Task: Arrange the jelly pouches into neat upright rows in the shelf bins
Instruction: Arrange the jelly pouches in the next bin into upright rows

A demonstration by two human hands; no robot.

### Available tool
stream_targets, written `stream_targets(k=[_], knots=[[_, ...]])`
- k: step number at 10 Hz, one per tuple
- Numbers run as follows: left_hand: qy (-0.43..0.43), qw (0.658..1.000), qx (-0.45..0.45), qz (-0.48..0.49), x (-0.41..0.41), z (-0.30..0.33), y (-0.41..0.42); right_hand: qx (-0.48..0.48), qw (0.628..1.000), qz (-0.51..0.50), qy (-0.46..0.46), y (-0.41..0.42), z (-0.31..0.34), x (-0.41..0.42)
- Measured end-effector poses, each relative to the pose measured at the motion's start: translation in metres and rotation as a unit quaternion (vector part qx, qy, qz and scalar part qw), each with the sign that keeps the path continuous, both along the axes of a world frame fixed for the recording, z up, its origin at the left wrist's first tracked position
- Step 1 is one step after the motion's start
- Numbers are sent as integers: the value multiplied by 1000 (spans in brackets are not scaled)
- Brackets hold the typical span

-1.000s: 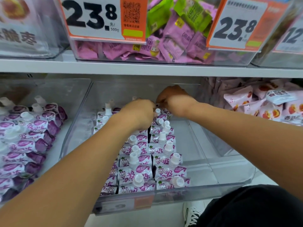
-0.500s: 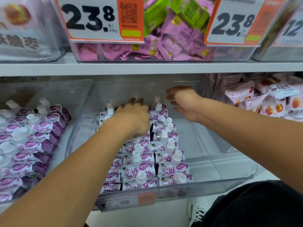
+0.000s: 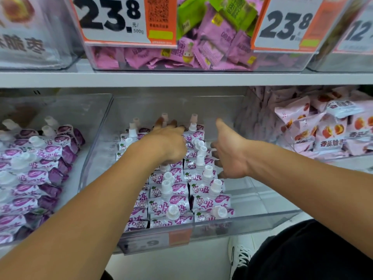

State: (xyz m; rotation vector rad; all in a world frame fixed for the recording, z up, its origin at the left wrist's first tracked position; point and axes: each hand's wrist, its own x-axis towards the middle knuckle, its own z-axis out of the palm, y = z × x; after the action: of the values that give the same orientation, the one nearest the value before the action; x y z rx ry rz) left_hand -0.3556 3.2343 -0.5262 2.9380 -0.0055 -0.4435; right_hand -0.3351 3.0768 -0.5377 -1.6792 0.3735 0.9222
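Both hands — left hand, right hand — lie open-fingered on glossy, white-capped jelly pouches.

Bright, even store light, soft shadows (slight motion blur throughout), wide-angle bending at the edges.

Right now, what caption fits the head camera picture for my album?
Two hands, left hand and right hand, tidy purple jelly pouches into rows in a clear shelf bin.
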Motion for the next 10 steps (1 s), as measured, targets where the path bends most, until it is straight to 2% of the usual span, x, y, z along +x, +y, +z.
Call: stream_targets(k=[1, 3, 4, 5, 6, 7, 8, 9, 10], knots=[[-17, 1000, 4, -2, -4, 1, 4, 26, 996, 71, 40, -9, 20, -29], [34, 998, -55, -13, -31, -4, -5, 127, 982, 133, 48, -11, 30, -48], [8, 998, -36, -42, -40, 0, 1, 59, 988, 142, -24, -21, 28, -56], [7, 992, -39, -117, -57, 10, 17, -23, 965, 228, -125, -29, 34, -61], [-25, 977, -110, -182, -73, 12, 33, -184, 898, 322, -236, -33, 40, -55], [-59, 971, -123, -194, -76, -1, 38, -285, 761, 348, -468, -36, 56, -49], [-88, 972, -109, -191, -74, -8, 40, -227, 700, 451, -505, -24, 61, -53], [-85, 974, -134, -164, -73, -7, 43, -253, 637, 551, -476, -13, 37, -57], [-90, 973, -136, -161, -77, -5, 45, -287, 641, 535, -469, -9, 25, -55]])
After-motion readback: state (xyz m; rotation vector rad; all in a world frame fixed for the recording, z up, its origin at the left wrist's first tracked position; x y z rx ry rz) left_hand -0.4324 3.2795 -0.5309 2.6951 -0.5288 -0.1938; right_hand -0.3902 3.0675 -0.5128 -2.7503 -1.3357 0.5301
